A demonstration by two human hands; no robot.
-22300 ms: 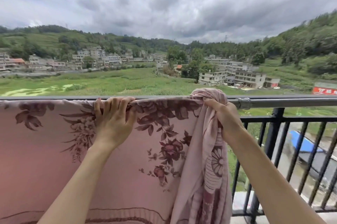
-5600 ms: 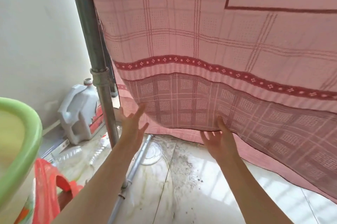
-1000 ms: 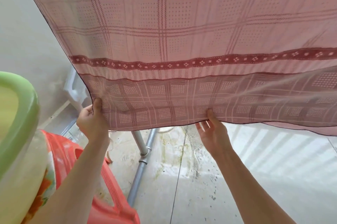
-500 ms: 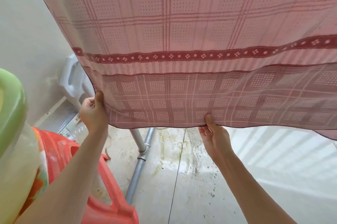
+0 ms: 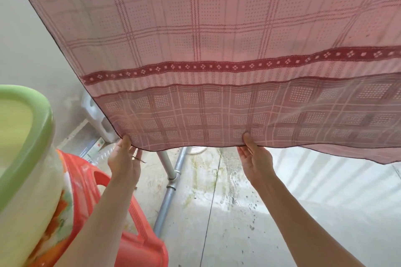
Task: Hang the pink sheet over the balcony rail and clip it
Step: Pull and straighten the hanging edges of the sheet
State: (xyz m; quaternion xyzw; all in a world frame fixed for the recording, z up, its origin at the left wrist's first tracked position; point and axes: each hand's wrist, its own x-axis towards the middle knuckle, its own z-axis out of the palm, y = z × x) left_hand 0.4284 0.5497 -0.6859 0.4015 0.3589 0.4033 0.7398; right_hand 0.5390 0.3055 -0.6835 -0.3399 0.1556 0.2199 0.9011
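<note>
Pink checked cotton sheet (image 5: 217, 49) hangs from above, presumably over the unseen rail. Left hand (image 5: 123, 162) pinches its lower corner; right hand (image 5: 256, 162) pinches the hem, drawing it outward. Draping appears done; no clip visible, clipping remains.

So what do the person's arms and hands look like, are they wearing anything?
Both forearms are bare, with no sleeves showing up to the edge of the picture. The left hand has what looks like a thin ring on one finger. The right hand shows no ring, glove or watch. Fingernails look short and unpainted, as far as can be seen.
</note>
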